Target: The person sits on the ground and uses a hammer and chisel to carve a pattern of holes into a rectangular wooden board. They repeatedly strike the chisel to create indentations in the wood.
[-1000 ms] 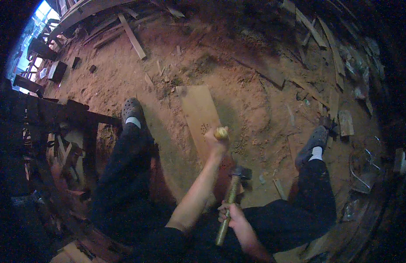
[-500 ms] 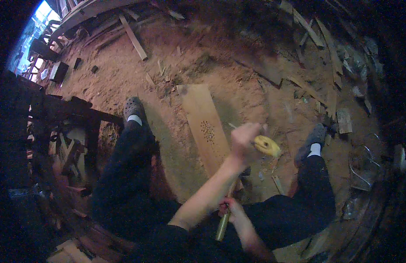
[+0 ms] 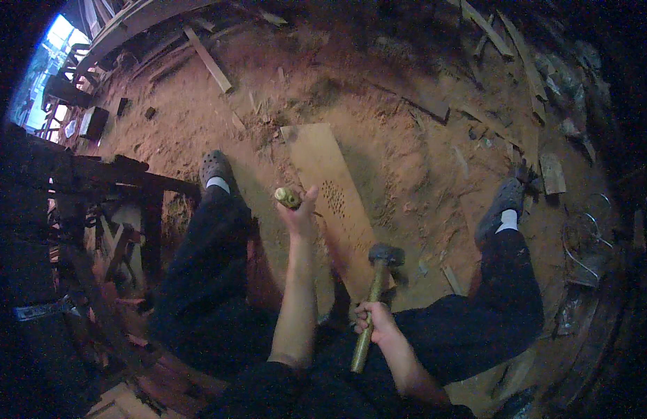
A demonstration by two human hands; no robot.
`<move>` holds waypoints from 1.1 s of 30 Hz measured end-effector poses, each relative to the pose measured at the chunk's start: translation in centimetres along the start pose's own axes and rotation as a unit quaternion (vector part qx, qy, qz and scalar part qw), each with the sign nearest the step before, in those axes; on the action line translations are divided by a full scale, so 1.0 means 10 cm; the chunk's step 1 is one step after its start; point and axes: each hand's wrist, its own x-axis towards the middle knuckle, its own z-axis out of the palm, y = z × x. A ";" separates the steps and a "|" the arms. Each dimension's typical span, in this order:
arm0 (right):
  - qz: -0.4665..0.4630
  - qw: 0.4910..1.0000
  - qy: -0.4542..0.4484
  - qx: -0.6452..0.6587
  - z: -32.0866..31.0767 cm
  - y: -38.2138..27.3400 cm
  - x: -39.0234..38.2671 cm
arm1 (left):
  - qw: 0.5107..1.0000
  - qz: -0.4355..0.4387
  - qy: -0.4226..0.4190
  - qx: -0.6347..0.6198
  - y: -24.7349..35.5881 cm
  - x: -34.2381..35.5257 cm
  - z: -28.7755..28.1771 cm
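My left hand [image 3: 299, 218] is closed round a hand tool with a stubby yellow handle [image 3: 287, 197]. The handle's butt end faces up, and most of its shaft is hidden, so its exact kind does not show. Low on the right, my right hand [image 3: 379, 321] grips a hammer [image 3: 380, 276] about mid-handle. Its dark head points away from me, over the near right edge of a wooden board [image 3: 313, 153]. The board slants across the ground between my legs, with a cluster of small dark marks or holes [image 3: 332, 197] in its middle. My left hand is just left of that cluster.
My feet in dark clogs rest on the reddish ground, the left shoe [image 3: 216, 167] and right shoe [image 3: 501, 206] on either side of the board. A dark wooden frame [image 3: 121, 174] stands at left. Wood strips [image 3: 210, 61] and scraps lie around; bent metal wire [image 3: 582, 258] is at right.
My left hand has swung left with the yellow-handled tool, from over the board's right side to its left. The hammer head has come into clear view.
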 end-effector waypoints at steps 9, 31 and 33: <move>0.011 1.000 -0.011 0.014 -0.05 0.04 0.08 | 0.994 -0.038 -0.080 -0.071 -0.28 -0.14 -0.02; 0.005 0.999 -0.012 0.038 0.02 -0.02 0.00 | 0.991 -0.046 -0.119 0.040 -0.29 -0.19 0.10; 0.007 0.999 -0.012 0.042 0.02 -0.02 0.00 | 0.989 -0.036 -0.124 0.076 -0.29 -0.18 0.09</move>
